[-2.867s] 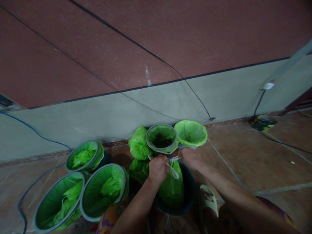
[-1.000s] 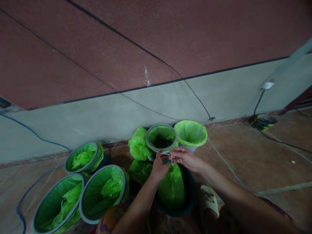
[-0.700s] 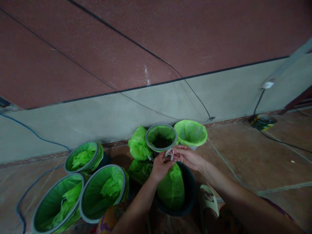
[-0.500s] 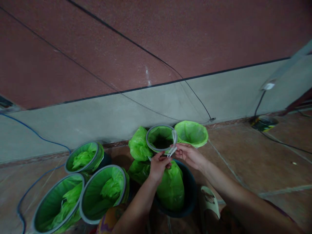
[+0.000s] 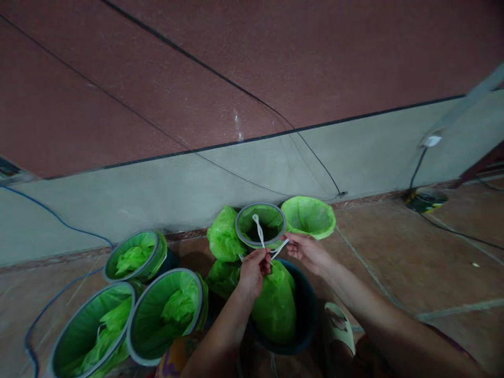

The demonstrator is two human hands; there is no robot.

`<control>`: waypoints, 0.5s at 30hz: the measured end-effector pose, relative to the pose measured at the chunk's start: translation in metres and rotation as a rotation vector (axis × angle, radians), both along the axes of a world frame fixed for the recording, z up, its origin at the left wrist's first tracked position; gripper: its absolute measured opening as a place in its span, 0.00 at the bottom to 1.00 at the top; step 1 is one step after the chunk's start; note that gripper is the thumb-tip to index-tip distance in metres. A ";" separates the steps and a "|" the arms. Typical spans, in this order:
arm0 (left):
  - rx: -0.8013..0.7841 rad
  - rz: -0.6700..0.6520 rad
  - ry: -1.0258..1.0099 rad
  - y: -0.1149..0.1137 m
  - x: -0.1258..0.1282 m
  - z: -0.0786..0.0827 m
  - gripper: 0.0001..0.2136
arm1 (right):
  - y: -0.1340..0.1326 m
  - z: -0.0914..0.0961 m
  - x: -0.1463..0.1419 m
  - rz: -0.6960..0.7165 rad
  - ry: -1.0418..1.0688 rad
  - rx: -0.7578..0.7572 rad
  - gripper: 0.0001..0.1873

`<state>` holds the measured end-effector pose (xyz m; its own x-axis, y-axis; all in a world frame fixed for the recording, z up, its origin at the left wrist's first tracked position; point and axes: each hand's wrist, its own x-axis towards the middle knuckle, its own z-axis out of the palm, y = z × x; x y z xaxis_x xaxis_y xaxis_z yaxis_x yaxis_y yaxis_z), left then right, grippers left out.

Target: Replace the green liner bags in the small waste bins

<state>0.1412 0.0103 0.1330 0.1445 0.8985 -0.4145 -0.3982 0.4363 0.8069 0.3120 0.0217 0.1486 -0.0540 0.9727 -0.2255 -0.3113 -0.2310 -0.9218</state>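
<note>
White tie point(image 5: 260, 233) held between left hand point(image 5: 252, 272) and right hand point(image 5: 309, 252).
I see the left closed around it, one end up; the right, half curled, pinches another part at the fingertips, presumably to keep them apart. Below, the green bag point(image 5: 275, 307) sits in the bucket point(image 5: 307, 304), whose wall likely props it.

No legible lettering, numbers or signs, a dark can point(image 5: 426, 200) at the right of the frame, its yellow markings too blurred to read
</note>
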 end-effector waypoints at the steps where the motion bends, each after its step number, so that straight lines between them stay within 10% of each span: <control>1: 0.051 -0.069 0.100 -0.001 0.002 -0.001 0.10 | -0.002 0.002 -0.003 0.000 -0.035 0.046 0.15; 9: 0.323 -0.558 0.361 -0.011 0.007 -0.006 0.07 | -0.002 -0.009 -0.012 0.127 -0.586 0.365 0.18; 15: 0.244 -0.311 0.405 -0.007 0.003 -0.001 0.13 | 0.002 -0.022 -0.002 0.323 -0.694 0.293 0.23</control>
